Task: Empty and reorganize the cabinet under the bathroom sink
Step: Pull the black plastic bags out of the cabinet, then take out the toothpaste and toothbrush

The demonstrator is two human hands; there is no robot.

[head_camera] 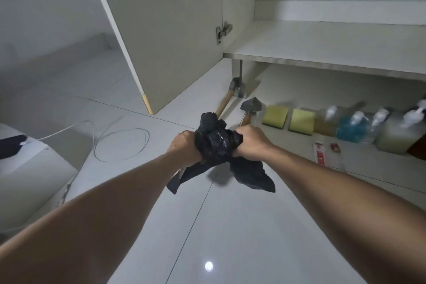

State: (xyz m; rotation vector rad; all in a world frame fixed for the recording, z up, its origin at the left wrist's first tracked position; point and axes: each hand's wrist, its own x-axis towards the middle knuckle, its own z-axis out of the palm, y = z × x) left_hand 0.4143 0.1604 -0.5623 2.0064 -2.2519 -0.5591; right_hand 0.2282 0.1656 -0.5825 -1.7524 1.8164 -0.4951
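A crumpled black plastic bag (215, 139) hangs above the tiled floor between both hands. My left hand (183, 146) grips its left side and my right hand (250, 143) grips its right side, with loose flaps dangling below. The cabinet (322, 39) stands open ahead, its bottom shelf bare, its door (166, 30) swung out to the left. On the floor below the cabinet lie two hammers (250, 108), two yellow sponges (302, 121), several pump bottles (352, 125) and a red-and-white tube (321, 152).
A thin white cable (122, 143) loops on the floor at the left. A white object (34, 168) with something dark on it sits at the far left edge. Glossy grey tiles (230, 226) stretch in front of me.
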